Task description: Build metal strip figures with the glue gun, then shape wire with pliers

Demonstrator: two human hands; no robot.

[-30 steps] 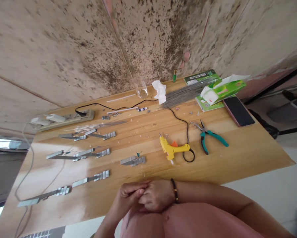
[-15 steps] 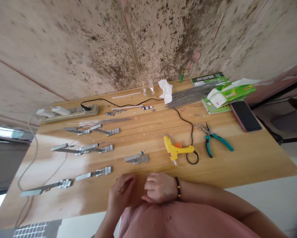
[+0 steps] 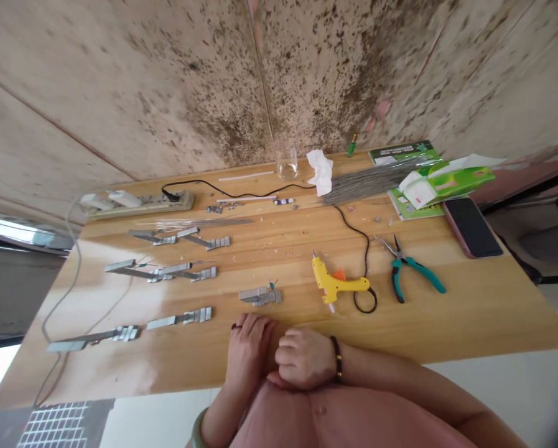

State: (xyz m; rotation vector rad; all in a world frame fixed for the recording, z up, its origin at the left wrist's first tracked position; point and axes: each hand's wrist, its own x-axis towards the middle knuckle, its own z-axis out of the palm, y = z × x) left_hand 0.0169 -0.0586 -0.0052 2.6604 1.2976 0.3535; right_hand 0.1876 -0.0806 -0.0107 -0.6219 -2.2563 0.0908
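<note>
My left hand (image 3: pixel 248 348) rests at the table's near edge, its fingers bent and held together, with a dark ring on one finger. Beside it my right hand (image 3: pixel 305 358) is curled into a loose fist. I see nothing in either hand, though both palms are hidden. Just beyond my left hand lies a small grey metal clip-like piece (image 3: pixel 260 296) with a teal bit on top. A yellow hot glue gun (image 3: pixel 337 283) lies on its side beyond my right hand, and teal-handled pliers (image 3: pixel 407 267) lie open to its right.
Several similar grey metal pieces (image 3: pixel 180 318) lie in rows on the left. Thin wires (image 3: pixel 372 178), a glass (image 3: pixel 287 167), a crumpled tissue (image 3: pixel 320 172), a tissue pack (image 3: pixel 451 183) and a phone (image 3: pixel 473 227) line the back and right. A power strip (image 3: pixel 143 206) sits back left.
My left hand has turned its back upward and moved right and slightly forward, closer to my right hand. A green bangle now shows on the left wrist. The view has shifted slightly.
</note>
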